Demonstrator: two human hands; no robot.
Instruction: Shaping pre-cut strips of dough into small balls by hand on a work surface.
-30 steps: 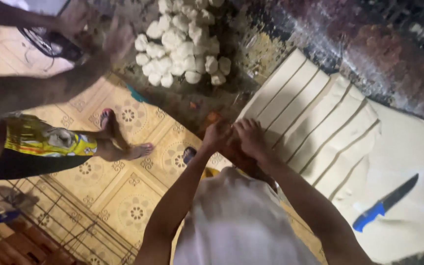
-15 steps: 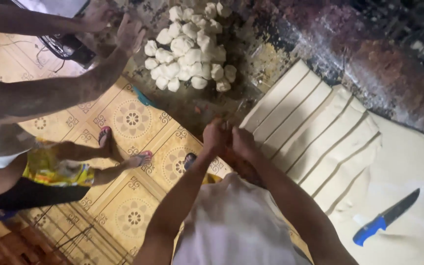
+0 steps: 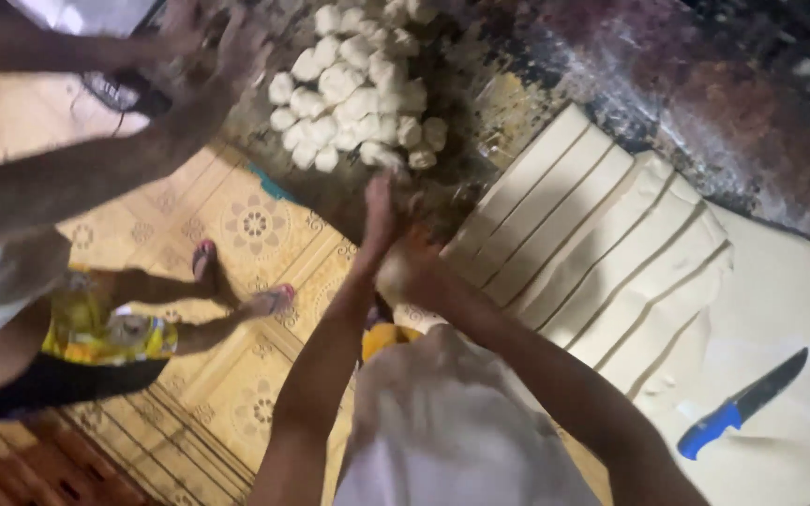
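A dark, mottled worktop (image 3: 705, 94) is seen from above, its edge running diagonally over a floor of yellow patterned tiles (image 3: 255, 225). A heap of small white dough balls (image 3: 358, 89) is piled at the far part of the top. Nearer, a pale sheet of dough (image 3: 799, 309) is spread out, one part of it cut into long parallel strips (image 3: 574, 234). A knife with a blue handle (image 3: 742, 405) lies on the uncut part, well apart from the hands.

The left hand (image 3: 379, 220) and the right hand (image 3: 414, 272) are pressed together above the worktop edge, between the heap and the strips. The left palm is held flat and upright against the right; the fingers are blurred. A pale lump seems to be caught between the palms, but it cannot be told for certain whether anything is held, nor how tightly.

The step in hand is judged to be the rolling of a piece of dough between the palms into a ball. The next move would likely call for the palms to be parted and the shaped piece set on the heap, just beyond the hands, without the pile being knocked.

A second person's arm (image 3: 77, 178) is stretched across the upper left, the hand (image 3: 203, 47) near the heap; bare feet (image 3: 236, 286) stand on the tiles below.
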